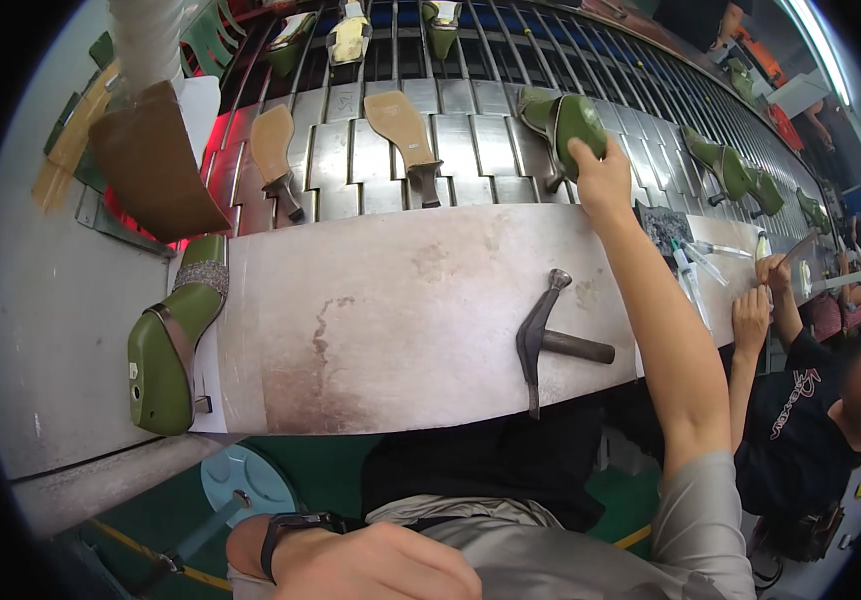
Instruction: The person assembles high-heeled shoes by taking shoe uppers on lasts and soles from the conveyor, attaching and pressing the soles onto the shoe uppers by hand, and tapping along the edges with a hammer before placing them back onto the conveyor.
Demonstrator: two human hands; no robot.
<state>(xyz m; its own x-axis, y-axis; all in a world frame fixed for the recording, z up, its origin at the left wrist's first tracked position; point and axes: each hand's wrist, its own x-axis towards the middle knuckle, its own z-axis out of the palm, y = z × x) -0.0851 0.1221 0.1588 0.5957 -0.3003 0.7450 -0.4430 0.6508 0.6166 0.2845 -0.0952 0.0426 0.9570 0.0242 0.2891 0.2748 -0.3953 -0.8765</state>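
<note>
My right hand [598,165] reaches to the far side and is closed around the heel end of a green shoe last [578,122] with a strappy sandal upper on it, over the metal slat conveyor. Low at the bottom edge is my left hand [380,565], near my body, its back up and its fingers mostly cut off by the edge. A hammer [530,345] with a dark handle lies on the worktable [400,300] between my arms. Another green last [162,370] with a glittery strap and a brown strap lies on its side at the table's left end.
Two tan soles with heels [397,125] lie on the conveyor [490,150]. More lasts [735,175] sit farther right. Tubes or syringe-like applicators [690,270] lie beside a dark pad [662,228]. A co-worker's hands [755,310] work at the right. A blue stool [247,485] stands below left.
</note>
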